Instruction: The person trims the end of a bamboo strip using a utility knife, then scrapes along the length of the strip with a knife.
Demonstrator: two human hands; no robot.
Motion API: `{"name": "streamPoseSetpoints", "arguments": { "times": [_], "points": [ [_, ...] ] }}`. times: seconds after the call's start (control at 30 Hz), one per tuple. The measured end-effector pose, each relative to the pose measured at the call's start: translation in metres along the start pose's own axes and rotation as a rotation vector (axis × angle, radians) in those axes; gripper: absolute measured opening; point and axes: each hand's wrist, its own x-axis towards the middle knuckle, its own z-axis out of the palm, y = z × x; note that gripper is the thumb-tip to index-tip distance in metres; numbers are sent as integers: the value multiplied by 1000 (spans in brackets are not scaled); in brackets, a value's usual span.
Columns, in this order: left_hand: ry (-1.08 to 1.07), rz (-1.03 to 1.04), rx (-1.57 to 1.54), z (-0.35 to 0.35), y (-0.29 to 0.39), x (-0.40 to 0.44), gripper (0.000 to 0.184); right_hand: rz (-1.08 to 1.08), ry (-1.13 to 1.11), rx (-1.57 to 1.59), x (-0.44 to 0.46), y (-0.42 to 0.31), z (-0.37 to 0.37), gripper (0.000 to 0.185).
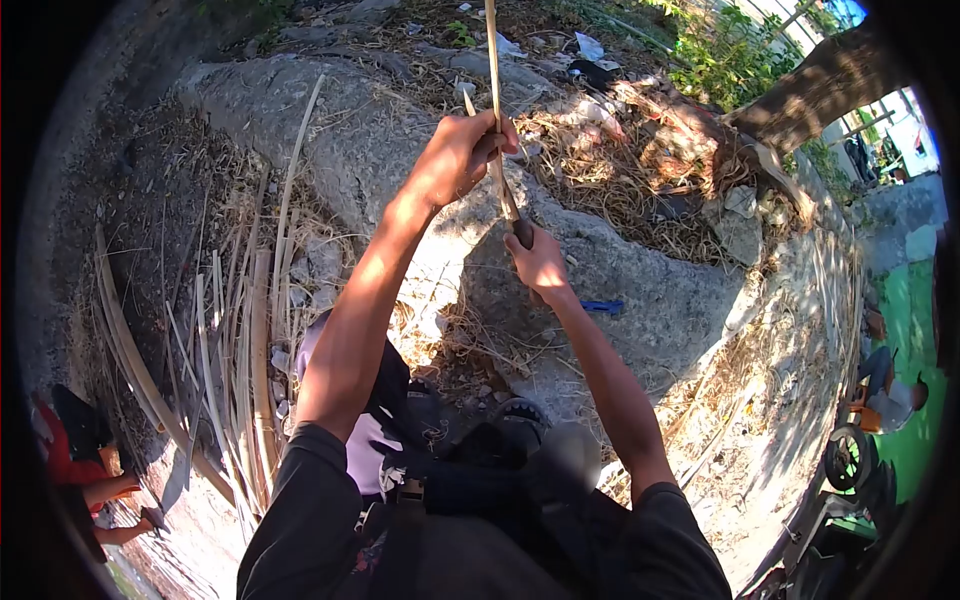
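Observation:
My left hand (462,158) is closed around a thin, pale bamboo strip (493,55), which rises nearly upright past the top of the view. Below it, my right hand (541,262) grips the dark handle of a knife (522,232). The blade slants up and left against the strip, partly hidden behind my left fingers. What looks like its pointed tip shows just above that hand. A small blue item (603,307) lies on the grey rock (640,270) beside my right wrist; its kind is unclear.
Long bamboo strips (262,340) lean in a bundle at left. Past the rock are dry shavings (600,175) and a tree trunk (830,80). Another person's hand (125,530) holds a blade at lower left. A seated person (893,400) and a motorbike wheel (848,458) are at right.

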Motion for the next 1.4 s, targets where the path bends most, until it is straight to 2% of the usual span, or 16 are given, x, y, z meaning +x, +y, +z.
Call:
{"name": "streamPoseSetpoints", "arguments": {
  "times": [0.03, 0.1, 0.2, 0.23, 0.3, 0.53, 0.6, 0.83, 0.9, 1.03, 1.1, 1.2, 1.23, 1.33, 1.37, 1.4],
  "points": [
    [14, 41, 79, 3, 5, 0, 23, 9, -4, 0, 0, -1, -1, 31],
    [-9, -36, 53, 6, 7, -3, 24, 144, -128, 146, -6, -3, 0, 28],
    [2, -121, -47, 1, 2, 4, 25, 80, -66, 94, -3, 29, 13, 25],
    [-10, -78, -33, 2, 1, 3, 24, 74, -67, 94, -5, 29, 11, 25],
    [-26, 76, 31, 5, -3, 3, 18, 267, -149, 270, -7, 22, 0, 24],
    [46, 80, 94, 9, 5, 4, 14, 176, -149, 357, -11, -5, -3, 27],
    [58, 90, 121, 3, 2, 5, 14, 301, -170, 480, -10, 3, 8, 29],
    [59, -15, 108, 2, 4, 4, 13, 259, -122, 339, -12, -9, 2, 27],
    [57, -16, 69, 5, 2, 1, 12, 125, -138, 307, -13, -5, -1, 27],
    [100, 12, 73, 0, -5, 6, 12, 186, -140, 395, -10, 2, 10, 28],
    [98, -68, 180, -4, 6, 4, 13, 252, -117, 277, -12, -6, 5, 27],
    [87, -31, 146, 1, 3, 4, 13, 187, -99, 262, -16, -19, -6, 27],
    [98, -53, 27, 5, 2, 3, 13, 195, -102, 263, -16, -11, 0, 27],
    [99, -34, 32, 4, -7, 3, 13, 108, -69, 211, -6, 7, 13, 28],
    [88, -49, 119, 0, -8, 3, 12, 166, -82, 224, -5, 10, 15, 28],
    [99, -236, -104, -2, -9, 6, 11, 224, -96, 240, -6, 10, 18, 28]
  ]
}}
